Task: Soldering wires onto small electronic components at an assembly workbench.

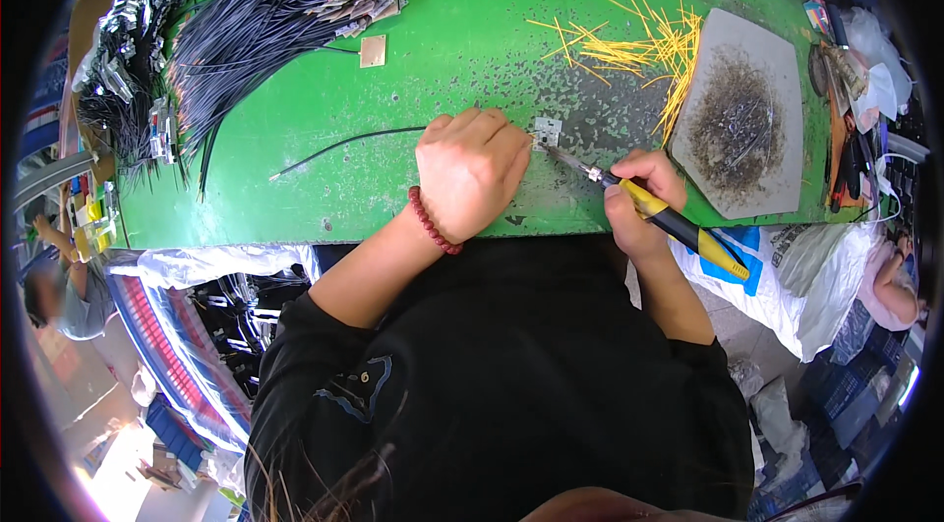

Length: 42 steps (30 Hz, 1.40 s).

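Observation:
My left hand (pixel 472 163), closed, has its back turned up over the bench. A thin black cable (pixel 366 136) runs out from under it to the left, its bare end on the green top. Beside its fingertips lies a small pale square plate (pixel 547 132); the fingers partly hide where cable and plate come together. My right hand (pixel 644 193) grips a yellow-and-black handled soldering iron (pixel 674 224) like a pen. The metal tip points left toward the plate; I cannot tell whether they touch.
Black cables (pixel 256 40) with tan square ends lie bundled at the upper left, beside foil-like metallic pieces (pixel 123 60). Thin yellow sticks (pixel 639 52) are scattered near a grey, dark-stained slab (pixel 737 119). Hand tools (pixel 851 163) crowd the right edge. Other people (pixel 74 291) are at both sides.

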Available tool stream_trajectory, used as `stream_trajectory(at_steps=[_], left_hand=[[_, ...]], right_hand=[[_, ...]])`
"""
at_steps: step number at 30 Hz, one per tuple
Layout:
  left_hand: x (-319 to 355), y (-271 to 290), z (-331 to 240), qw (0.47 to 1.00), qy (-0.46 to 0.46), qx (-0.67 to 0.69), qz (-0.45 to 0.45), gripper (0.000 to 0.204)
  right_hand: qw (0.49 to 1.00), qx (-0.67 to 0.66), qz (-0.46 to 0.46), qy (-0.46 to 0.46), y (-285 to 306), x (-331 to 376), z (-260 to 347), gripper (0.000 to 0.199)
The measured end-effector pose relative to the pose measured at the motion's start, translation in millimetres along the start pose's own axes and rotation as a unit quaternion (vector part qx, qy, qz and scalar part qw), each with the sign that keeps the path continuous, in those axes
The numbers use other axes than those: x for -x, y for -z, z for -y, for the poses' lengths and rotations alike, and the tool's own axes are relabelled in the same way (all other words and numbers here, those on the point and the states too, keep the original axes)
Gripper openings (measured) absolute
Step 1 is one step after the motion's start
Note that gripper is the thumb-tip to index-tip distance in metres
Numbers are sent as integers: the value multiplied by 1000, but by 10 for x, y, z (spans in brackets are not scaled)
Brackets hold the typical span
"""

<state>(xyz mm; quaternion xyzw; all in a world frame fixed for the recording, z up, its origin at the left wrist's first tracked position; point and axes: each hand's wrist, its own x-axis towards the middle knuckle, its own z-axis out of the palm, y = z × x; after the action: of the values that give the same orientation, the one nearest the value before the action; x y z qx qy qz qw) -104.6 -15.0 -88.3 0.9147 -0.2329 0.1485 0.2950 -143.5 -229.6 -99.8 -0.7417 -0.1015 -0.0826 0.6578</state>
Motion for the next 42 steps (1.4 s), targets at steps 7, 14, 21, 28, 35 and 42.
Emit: stream_trajectory(at_steps=[7, 14, 21, 28, 35, 42], left_hand=[[9, -5, 21, 1000, -3, -1, 5, 9], [-25, 3, -20, 1000, -10, -3, 13, 9], [-448, 66, -151, 997, -41, 8, 60, 10], [-1102, -413, 44, 984, -130, -15, 120, 10], [-1085, -414, 98, 976, -182, -15, 120, 9], [-1061, -232, 242, 983, -168, 6, 69, 11]], right_hand=[[998, -37, -35, 29, -2, 36, -40, 18], [996, -20, -80, 12, 251, 106, 35, 18], [988, -17, -152, 25, 488, 242, -129, 20], [984, -46, -174, 22, 472, 275, -151, 24], [980, -55, -190, 34, 491, 249, -187, 22], [981, -14, -192, 7, 458, 226, -113, 16]])
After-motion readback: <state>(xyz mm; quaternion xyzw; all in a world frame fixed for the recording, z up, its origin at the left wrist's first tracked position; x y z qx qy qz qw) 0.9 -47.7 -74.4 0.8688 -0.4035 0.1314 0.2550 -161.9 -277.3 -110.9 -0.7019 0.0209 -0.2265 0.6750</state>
